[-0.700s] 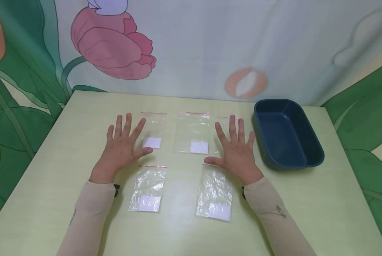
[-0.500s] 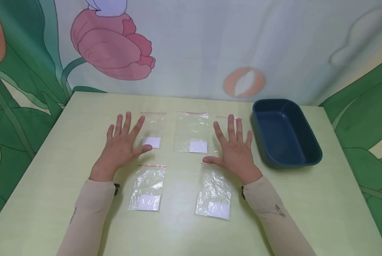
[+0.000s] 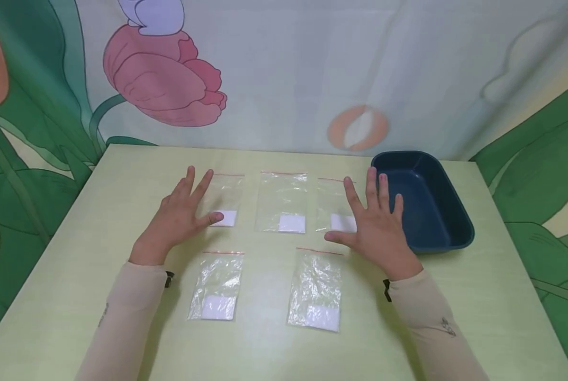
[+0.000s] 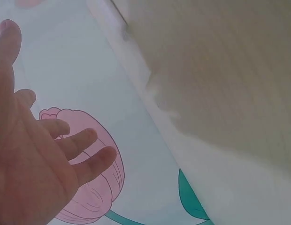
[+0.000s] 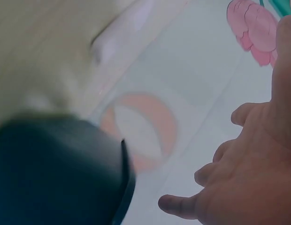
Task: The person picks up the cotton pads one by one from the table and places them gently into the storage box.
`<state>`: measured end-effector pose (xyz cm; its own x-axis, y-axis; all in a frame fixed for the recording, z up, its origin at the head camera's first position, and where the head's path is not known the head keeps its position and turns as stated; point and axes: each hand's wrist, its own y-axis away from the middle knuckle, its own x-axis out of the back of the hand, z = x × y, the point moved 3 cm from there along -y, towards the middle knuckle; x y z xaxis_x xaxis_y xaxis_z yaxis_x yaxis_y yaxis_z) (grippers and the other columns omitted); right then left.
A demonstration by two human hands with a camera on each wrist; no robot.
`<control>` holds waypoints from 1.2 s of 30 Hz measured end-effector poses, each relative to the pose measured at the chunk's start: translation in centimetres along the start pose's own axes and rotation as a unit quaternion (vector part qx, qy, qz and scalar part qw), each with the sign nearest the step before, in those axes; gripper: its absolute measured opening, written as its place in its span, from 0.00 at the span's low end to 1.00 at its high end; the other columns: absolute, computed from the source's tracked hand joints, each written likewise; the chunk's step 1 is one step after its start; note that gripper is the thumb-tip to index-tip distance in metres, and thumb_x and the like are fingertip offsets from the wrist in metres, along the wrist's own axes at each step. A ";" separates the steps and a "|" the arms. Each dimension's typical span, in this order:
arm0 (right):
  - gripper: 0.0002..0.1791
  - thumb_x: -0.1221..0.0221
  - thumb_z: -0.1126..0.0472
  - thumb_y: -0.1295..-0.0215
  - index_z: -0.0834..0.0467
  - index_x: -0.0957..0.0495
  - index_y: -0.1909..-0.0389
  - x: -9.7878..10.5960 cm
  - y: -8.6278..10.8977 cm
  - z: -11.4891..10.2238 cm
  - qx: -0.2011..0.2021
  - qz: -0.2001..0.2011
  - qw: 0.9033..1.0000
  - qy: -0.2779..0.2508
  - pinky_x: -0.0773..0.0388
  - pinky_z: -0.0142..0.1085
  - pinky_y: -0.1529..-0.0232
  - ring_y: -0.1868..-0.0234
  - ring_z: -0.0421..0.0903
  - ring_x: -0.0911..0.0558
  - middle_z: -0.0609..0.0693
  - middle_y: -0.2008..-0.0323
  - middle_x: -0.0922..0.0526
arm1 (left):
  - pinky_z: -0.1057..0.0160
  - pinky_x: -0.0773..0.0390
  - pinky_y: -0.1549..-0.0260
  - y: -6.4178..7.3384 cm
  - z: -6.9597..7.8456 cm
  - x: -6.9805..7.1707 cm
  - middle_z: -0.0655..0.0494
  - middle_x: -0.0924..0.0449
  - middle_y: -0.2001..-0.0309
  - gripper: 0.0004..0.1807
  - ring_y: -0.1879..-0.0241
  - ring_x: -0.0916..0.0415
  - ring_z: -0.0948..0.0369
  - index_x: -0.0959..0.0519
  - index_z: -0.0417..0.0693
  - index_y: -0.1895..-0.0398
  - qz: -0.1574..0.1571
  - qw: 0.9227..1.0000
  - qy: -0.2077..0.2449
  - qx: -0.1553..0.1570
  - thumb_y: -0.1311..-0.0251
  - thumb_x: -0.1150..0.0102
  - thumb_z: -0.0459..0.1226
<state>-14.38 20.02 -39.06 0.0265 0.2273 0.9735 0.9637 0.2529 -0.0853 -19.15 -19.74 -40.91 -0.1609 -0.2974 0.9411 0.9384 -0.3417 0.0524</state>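
Observation:
My left hand (image 3: 176, 217) hovers with spread fingers over the left side of the table, overlapping the back-left zip bag (image 3: 228, 191) in the head view. Fingers apart, my right hand (image 3: 379, 227) is held between the back-right zip bag (image 3: 330, 203) and the dark blue basin (image 3: 429, 211), its fingertips overlapping the basin's left rim. Neither hand holds anything. At the back middle lies another clear zip bag (image 3: 282, 198) with a red seal line and a white label. Two crinkled bags lie nearer, the front-left bag (image 3: 221, 278) and the front-right bag (image 3: 316, 283).
The pale wooden table (image 3: 264, 349) reaches back to a curtain (image 3: 284, 79) printed with flowers and leaves. The basin stands at the table's back right corner, and its interior shows only bare blue walls and floor.
My right hand has moved right, toward the basin, uncovering the back-right bag and its white label. The left hand has turned slightly, its fingers now overlapping each other more. The view has tilted up a little.

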 end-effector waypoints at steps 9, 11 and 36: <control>0.65 0.40 0.24 0.44 0.46 0.67 0.18 2.0 1.4 3.9 -0.028 0.009 1.000 0.009 0.69 0.72 0.34 0.24 0.57 0.81 0.54 0.24 0.86 | 0.27 0.49 0.37 -1.4 -0.8 0.4 0.46 0.82 0.20 0.53 0.28 0.56 0.27 0.73 0.68 0.19 -0.042 0.997 0.066 0.026 0.32 0.49 0.64; 0.66 0.40 0.24 0.43 0.46 0.69 0.18 2.3 1.7 5.1 -0.035 0.008 0.999 0.007 0.70 0.72 0.34 0.24 0.58 0.81 0.53 0.24 0.87 | 0.27 0.49 0.37 -1.7 -1.2 0.3 0.47 0.83 0.21 0.52 0.27 0.58 0.28 0.74 0.69 0.19 -0.057 0.994 0.084 0.036 0.31 0.49 0.62; 0.68 0.43 0.33 0.33 0.65 0.85 0.26 1.8 5.0 19.6 -0.094 -0.092 0.990 -0.047 0.60 0.76 0.40 0.27 0.62 0.84 0.56 0.27 0.92 | 0.25 0.59 0.37 -4.7 -3.2 -0.4 0.33 0.74 0.22 0.49 0.29 0.70 0.23 0.65 0.43 0.18 -0.167 0.980 0.087 0.067 0.26 0.50 0.54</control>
<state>-14.73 40.15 -41.93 -0.1700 0.2831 0.9439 0.9827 0.1197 0.1411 -24.44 -20.86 -42.58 -0.5053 -0.3406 0.7929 0.8540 -0.3292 0.4029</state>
